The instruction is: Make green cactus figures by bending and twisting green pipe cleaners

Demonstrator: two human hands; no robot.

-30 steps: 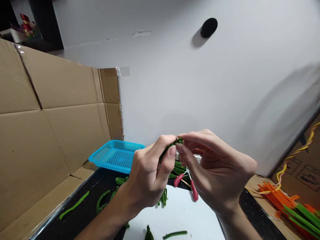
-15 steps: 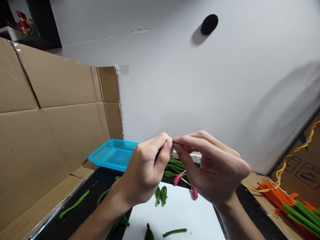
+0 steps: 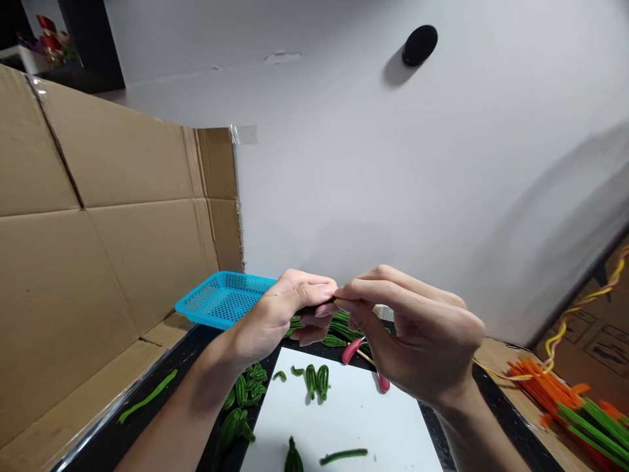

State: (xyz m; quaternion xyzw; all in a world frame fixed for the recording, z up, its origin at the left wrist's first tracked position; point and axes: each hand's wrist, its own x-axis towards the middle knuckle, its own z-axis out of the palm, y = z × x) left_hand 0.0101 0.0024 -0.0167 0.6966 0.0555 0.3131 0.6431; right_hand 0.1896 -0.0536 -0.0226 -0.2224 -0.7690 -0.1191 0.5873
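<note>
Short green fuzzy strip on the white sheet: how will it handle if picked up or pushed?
The strip is probably light, being so thin. It likely bends and holds shape, like the looped green pieces nearby. Its slight bow and fuzz probably discourage rolling.

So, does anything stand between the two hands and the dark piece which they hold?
Nothing visible does: the left hand and the right hand pinch the dark piece directly, though most of it is hidden.
</note>
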